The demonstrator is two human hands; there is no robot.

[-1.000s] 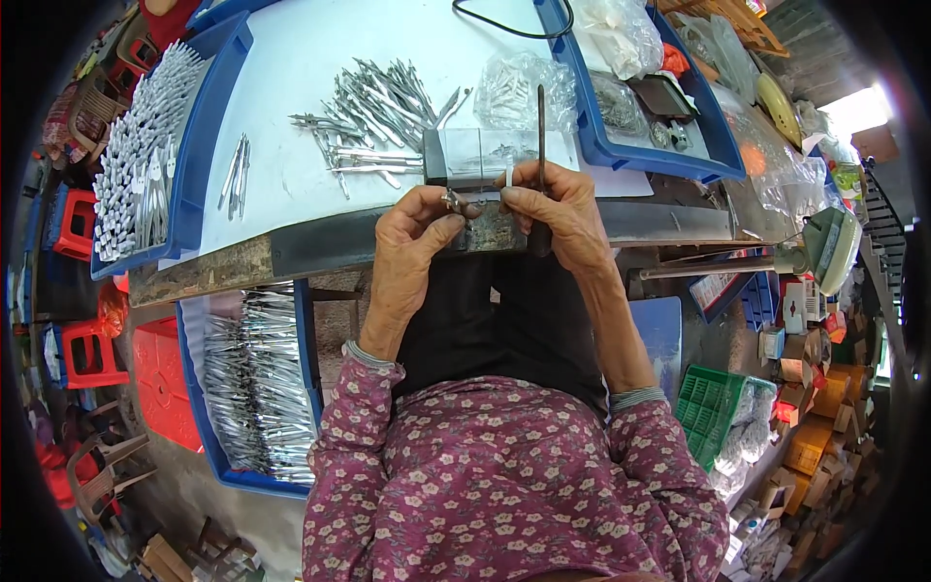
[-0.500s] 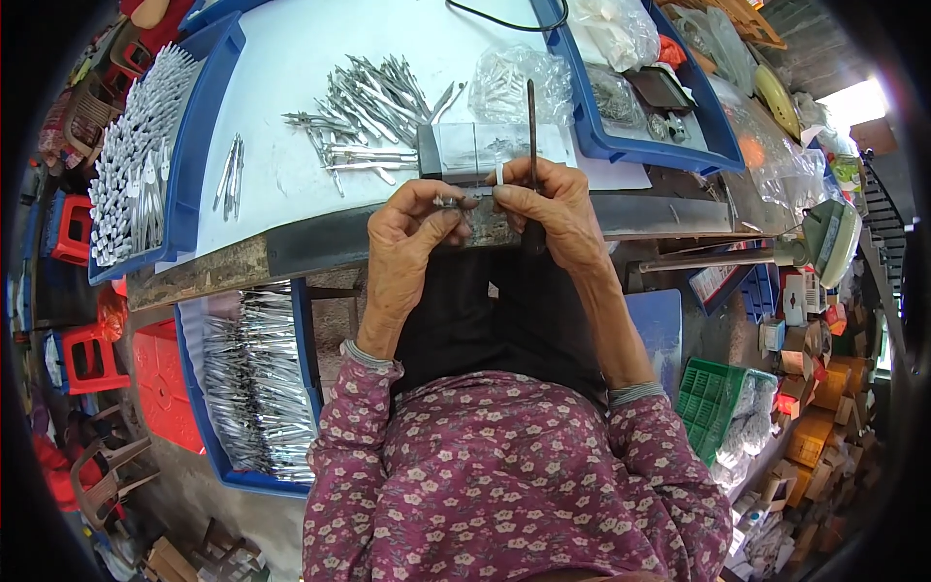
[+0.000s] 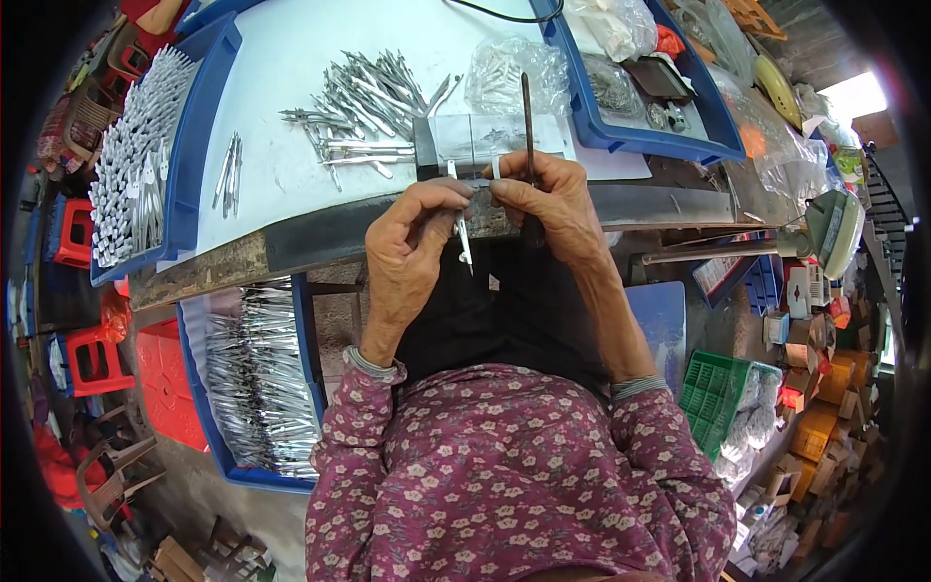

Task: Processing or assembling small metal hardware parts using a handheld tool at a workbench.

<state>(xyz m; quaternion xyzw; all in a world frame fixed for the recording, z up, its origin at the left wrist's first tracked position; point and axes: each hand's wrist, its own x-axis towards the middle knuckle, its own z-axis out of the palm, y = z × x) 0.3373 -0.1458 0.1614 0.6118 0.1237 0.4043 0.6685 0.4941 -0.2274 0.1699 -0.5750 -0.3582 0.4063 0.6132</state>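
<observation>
My left hand (image 3: 412,238) pinches a slim silver metal piece (image 3: 464,242), its lower end hanging below the fingers at the table's front edge. Thumb and forefinger of my right hand (image 3: 561,209) hold a small white strip (image 3: 496,165), perhaps plastic. That same hand also grips a thin screwdriver-like tool (image 3: 528,112), its dark shaft pointing up and its dark handle below the fingers. Just beyond both hands sits a grey block (image 3: 451,139) with a light top. Beside it, to the left, lies a pile of silver metal pieces (image 3: 373,97).
A blue tray (image 3: 207,145) of white-tipped pieces stands left; another blue tray (image 3: 650,150) holds bags and small parts at right. A clear bag (image 3: 519,78) lies between. Below the table, a blue bin (image 3: 308,378) holds silver pieces. A lamp (image 3: 832,238) juts in at right.
The silver piece in my left hand has turned from mostly hidden in the fingers to nearly upright, its end now hanging down. My right hand keeps its tool and white strip.
</observation>
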